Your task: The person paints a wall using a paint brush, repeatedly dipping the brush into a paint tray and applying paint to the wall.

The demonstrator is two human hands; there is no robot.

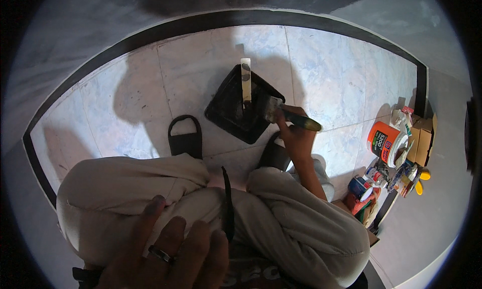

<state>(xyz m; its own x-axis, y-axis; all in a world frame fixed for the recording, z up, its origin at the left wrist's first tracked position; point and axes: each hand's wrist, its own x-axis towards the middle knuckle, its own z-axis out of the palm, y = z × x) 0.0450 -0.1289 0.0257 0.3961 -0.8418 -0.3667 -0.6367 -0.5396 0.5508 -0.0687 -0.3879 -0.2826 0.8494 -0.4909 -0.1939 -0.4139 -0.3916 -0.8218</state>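
Note:
My right hand (pixel 298 138) is closed round the handle of a paintbrush (pixel 300 119). The brush's bristles point left, at the right side of a black paint tray (pixel 215 110) on the floor. A flat pale stick (pixel 246 83) with dark smears rests in the tray, its upper end reaching past the far rim. In the lower left, my left hand (pixel 175 254) hangs above my lap, fingers apart and holding nothing; one finger wears a ring. Beside its fingertips a thin dark curved strip (pixel 228 201) stands out against my light trousers.
On the right, along the wall, stand an orange-and-white bucket (pixel 385 143), a cardboard box (pixel 422 141), a small blue can (pixel 359 187) and yellow-handled tools (pixel 422 181). A black baseboard (pixel 201 22) edges the marbled tile floor (pixel 331 83). Dark slippers (pixel 185 138) are on my feet.

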